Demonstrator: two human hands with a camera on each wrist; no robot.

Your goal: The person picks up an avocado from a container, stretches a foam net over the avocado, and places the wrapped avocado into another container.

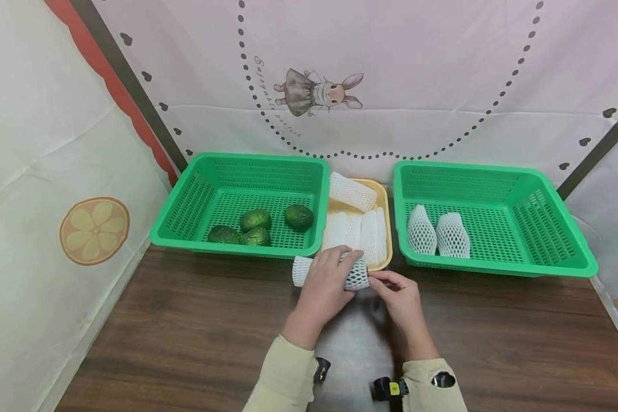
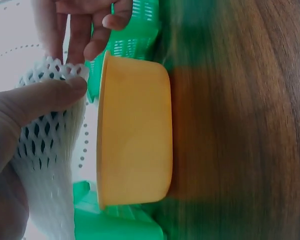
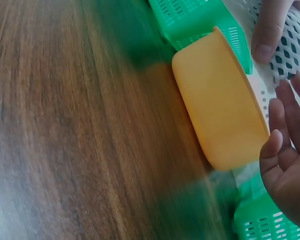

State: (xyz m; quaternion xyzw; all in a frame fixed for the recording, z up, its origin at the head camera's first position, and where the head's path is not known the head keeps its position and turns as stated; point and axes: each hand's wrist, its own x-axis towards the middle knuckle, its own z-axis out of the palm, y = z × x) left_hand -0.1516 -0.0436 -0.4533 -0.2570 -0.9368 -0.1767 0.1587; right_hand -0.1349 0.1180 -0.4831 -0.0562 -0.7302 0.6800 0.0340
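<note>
My left hand (image 1: 329,276) grips a white foam net sleeve (image 1: 357,276) from above, close over the table in front of the yellow tray. Something dark green shows through the mesh at the sleeve's right half, while its left end looks slack. At the right end, my right hand (image 1: 403,294) pinches the sleeve's edge between thumb and fingertips. In the left wrist view, the left thumb (image 2: 55,95) lies across the stretched mesh near its open edge. The right wrist view shows the right fingers (image 3: 288,107) at that same edge.
Several dark green avocados (image 1: 256,220) lie in the left green basket (image 1: 177,197). Between the baskets, a yellow tray (image 1: 388,243) holds more foam sleeves (image 1: 352,191). Two net-covered pieces (image 1: 453,236) stand in the right green basket (image 1: 566,223). A patterned cloth (image 1: 417,68) hangs behind.
</note>
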